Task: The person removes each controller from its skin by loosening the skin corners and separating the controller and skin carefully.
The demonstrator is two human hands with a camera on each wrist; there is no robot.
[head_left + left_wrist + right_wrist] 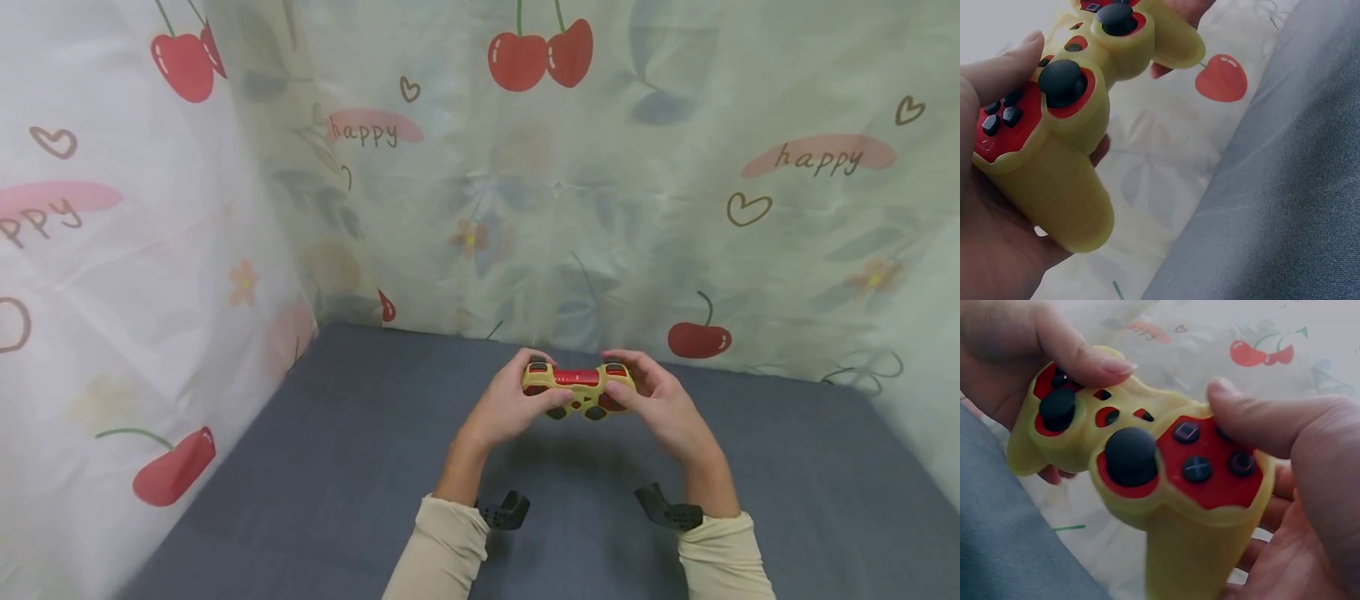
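Both hands hold a game controller (577, 379), raised over the grey table. It is red, with a yellow cover and black thumbsticks, buttons and a direction pad. My left hand (510, 404) grips its left end; in the left wrist view the thumb (1013, 65) lies over the face above the direction pad. My right hand (667, 408) grips the other end. Its thumb (1254, 415) reaches over the upper face buttons in the right wrist view, while the fingers curl behind the right handle (1194, 556). The controller's back is hidden.
A grey cloth (337, 467) covers the table. Printed curtains with cherries, hearts and "happy" lettering form a back wall (555, 183) and a left wall (150, 292). Each wrist wears a black mount, one on the left (506, 511) and one on the right (670, 510).
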